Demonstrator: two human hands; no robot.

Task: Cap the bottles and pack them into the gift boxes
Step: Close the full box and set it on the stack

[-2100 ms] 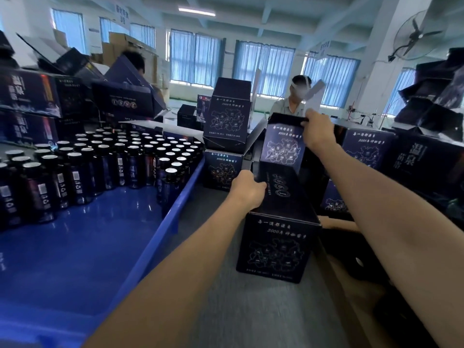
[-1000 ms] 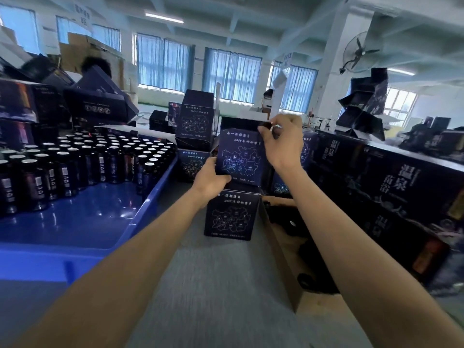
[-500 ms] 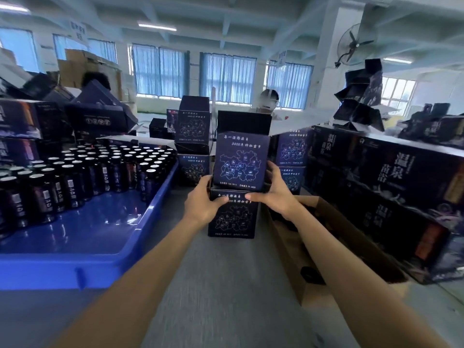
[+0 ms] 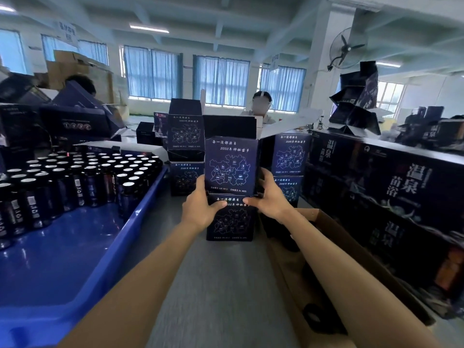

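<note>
The left hand (image 4: 200, 209) and the right hand (image 4: 270, 199) hold a dark blue cardboard gift box with a white map on it (image 4: 231, 167), one hand on each side. Each thumb presses on the front near the bottom edge. The other fingers wrap round the sides and are mostly hidden. The box's top flaps stand open. It sits on a second dark blue gift box (image 4: 229, 223) on the grey table (image 4: 213, 285). Many dark bottles with shiny tops (image 4: 75, 182) stand in the blue plastic tray (image 4: 140, 219) on the left.
</note>
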